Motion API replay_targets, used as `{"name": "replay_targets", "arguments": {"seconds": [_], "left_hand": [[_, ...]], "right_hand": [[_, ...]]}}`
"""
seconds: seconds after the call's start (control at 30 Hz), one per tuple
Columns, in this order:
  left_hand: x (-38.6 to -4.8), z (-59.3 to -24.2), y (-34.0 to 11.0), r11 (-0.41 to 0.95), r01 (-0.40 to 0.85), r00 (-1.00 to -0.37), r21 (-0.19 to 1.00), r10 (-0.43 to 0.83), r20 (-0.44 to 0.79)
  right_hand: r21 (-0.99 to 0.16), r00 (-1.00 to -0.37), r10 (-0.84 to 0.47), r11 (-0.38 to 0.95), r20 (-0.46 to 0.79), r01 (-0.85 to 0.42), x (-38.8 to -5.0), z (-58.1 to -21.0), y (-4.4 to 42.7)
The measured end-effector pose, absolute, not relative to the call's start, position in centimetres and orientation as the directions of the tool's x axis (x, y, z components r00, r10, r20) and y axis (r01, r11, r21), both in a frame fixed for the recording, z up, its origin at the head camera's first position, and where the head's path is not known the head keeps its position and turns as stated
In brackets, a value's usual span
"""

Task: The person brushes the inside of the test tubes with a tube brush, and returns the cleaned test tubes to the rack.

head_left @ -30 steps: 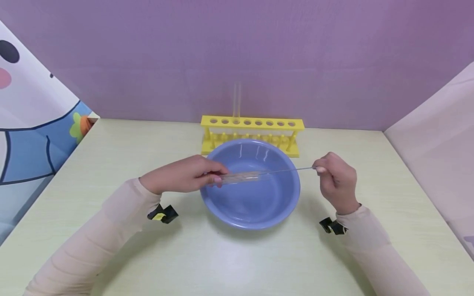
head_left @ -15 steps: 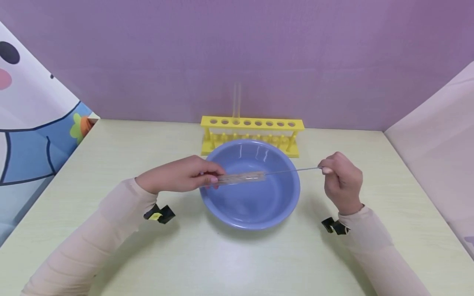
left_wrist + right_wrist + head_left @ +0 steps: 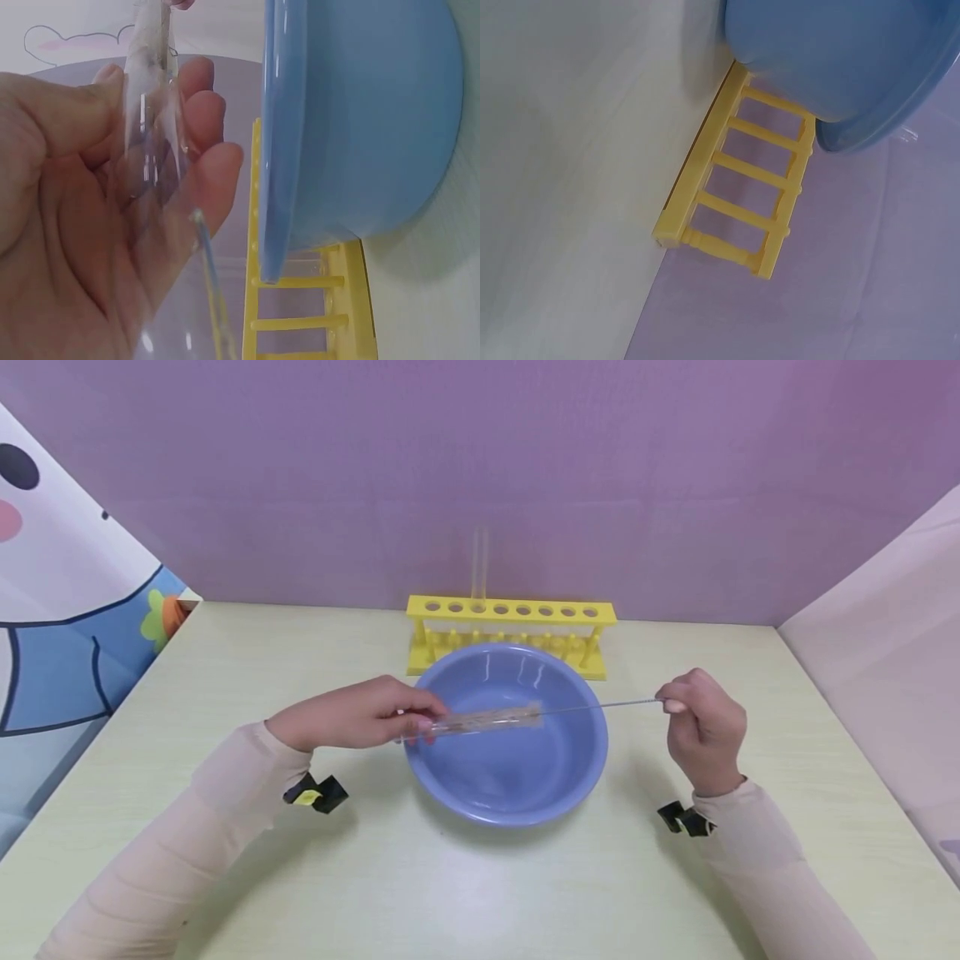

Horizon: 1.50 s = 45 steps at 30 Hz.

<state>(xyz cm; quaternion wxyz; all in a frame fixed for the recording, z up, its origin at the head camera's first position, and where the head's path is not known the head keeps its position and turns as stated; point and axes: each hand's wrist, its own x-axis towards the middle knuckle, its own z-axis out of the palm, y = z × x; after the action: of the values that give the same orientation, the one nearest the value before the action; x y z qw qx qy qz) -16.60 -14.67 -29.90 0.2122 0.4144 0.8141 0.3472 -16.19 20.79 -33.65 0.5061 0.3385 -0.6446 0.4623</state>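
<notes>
My left hand (image 3: 371,714) grips a clear glass test tube (image 3: 495,723) between thumb and fingers, almost level above the blue basin (image 3: 502,814). In the left wrist view the tube (image 3: 150,142) runs across the palm. A test tube brush (image 3: 517,716) has its pale bristles inside the tube, near the mouth on the right. Its thin twisted wire handle (image 3: 615,703) leads out to my right hand (image 3: 703,731), which pinches the end with the fingers curled. The right wrist view shows neither hand nor brush.
Behind the basin stands a yellow test tube rack (image 3: 517,610) with a row of holes. One upright test tube (image 3: 479,564) is in it. A purple backdrop (image 3: 600,485) rises at the table's back edge.
My hands have moved a little apart: the left to the left with the tube, the right to the right with the wire. The bristles have shifted right, nearer the tube's mouth.
</notes>
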Motion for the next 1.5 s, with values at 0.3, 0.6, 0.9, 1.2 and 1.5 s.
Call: {"name": "replay_targets", "arguments": {"seconds": [0.3, 0.6, 0.9, 1.2, 1.5], "left_hand": [[-16.7, -30.0, -15.4, 0.403, 0.48, -0.559, 0.779, 0.825, -0.083], [-16.7, -30.0, -15.9, 0.395, 0.471, -0.547, 0.789, 0.832, -0.09], [-16.8, -30.1, -16.3, 0.403, 0.456, -0.553, 0.794, 0.827, -0.102], [-16.8, -30.2, -16.7, 0.416, 0.444, -0.565, 0.793, 0.818, -0.113], [-16.5, -30.1, -17.1, 0.419, 0.436, -0.569, 0.796, 0.814, -0.117]], "right_hand": [[-0.273, -0.271, 0.052, 0.334, 0.961, -0.902, -16.4, -33.5, 21.0], [-0.281, -0.28, 0.051, 0.313, 0.959, -0.907, -16.4, -33.4, 21.2], [-0.297, -0.296, 0.048, 0.29, 0.954, -0.91, -16.3, -33.3, 21.6], [-0.302, -0.302, 0.046, 0.29, 0.952, -0.908, -16.4, -33.3, 21.9], [-0.311, -0.313, 0.046, 0.311, 0.949, -0.898, -16.5, -33.6, 22.4]]}}
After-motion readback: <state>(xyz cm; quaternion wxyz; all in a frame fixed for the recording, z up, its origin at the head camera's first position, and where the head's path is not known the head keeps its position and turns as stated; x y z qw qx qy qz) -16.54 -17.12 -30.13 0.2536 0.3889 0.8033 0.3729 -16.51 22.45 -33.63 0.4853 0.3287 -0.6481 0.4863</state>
